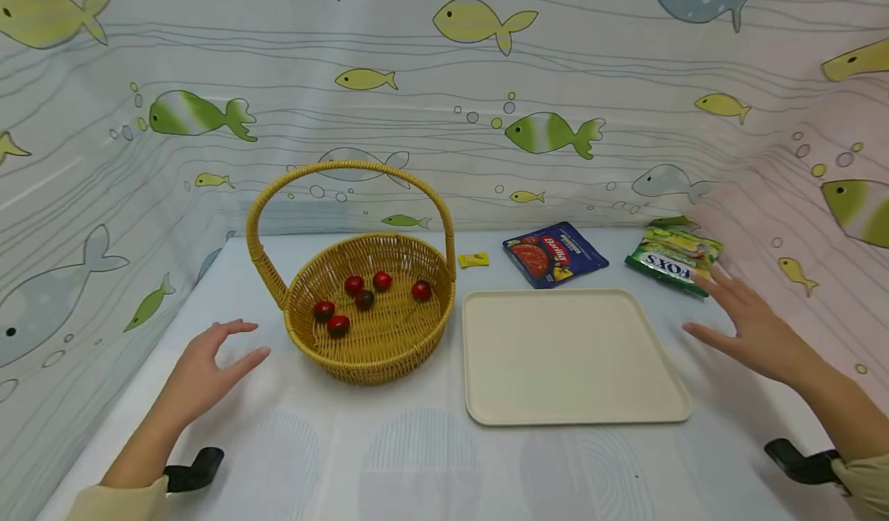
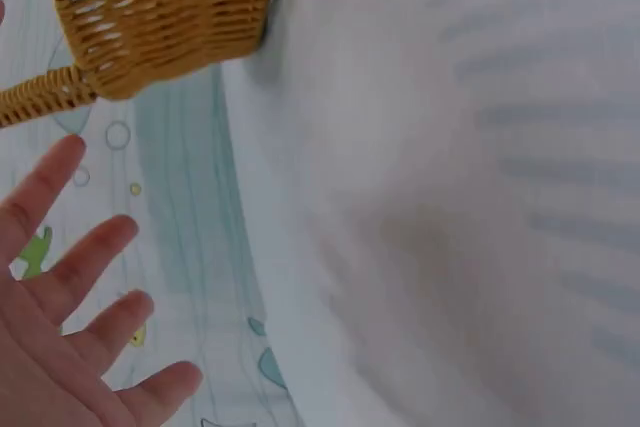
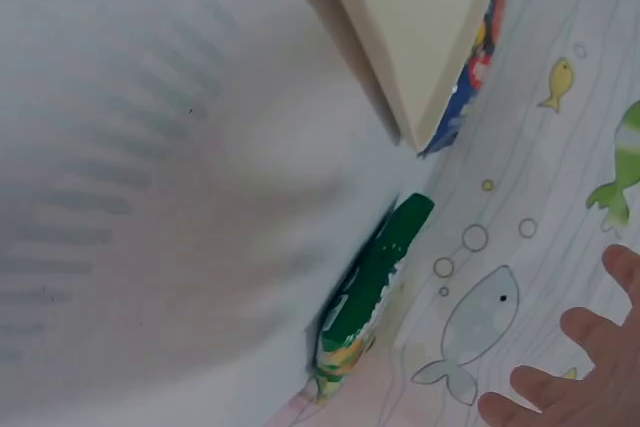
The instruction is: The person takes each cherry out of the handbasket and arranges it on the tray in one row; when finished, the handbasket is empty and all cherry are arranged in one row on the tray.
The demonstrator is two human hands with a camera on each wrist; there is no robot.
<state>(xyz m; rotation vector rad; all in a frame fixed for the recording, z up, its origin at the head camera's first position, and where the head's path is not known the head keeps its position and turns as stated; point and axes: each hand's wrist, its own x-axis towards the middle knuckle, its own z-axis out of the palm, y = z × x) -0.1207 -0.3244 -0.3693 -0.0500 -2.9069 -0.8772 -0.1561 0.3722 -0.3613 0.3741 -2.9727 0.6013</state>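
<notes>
My left hand (image 1: 201, 370) hovers left of a wicker basket (image 1: 375, 367) with a tall arched handle, thumb and fingers spread apart and holding nothing. Several dark red cherries (image 1: 338, 326) lie on the basket's floor. In the left wrist view the fingers (image 2: 85, 257) stand apart below the basket (image 2: 170, 17). At the right, my right hand (image 1: 757, 336) is also spread and holds nothing, close to a green FOX'S bag (image 1: 674, 258) and right of a cream tray (image 1: 569, 359). The green bag (image 3: 370, 287) shows beside the right fingers in the right wrist view.
Behind the tray lies a dark blue Barilla pouch (image 1: 556, 255), with a small yellow packet (image 1: 474, 259) to its left. A fish-patterned sheet (image 1: 389, 135) rises behind the white table surface (image 1: 417, 467) and along both sides.
</notes>
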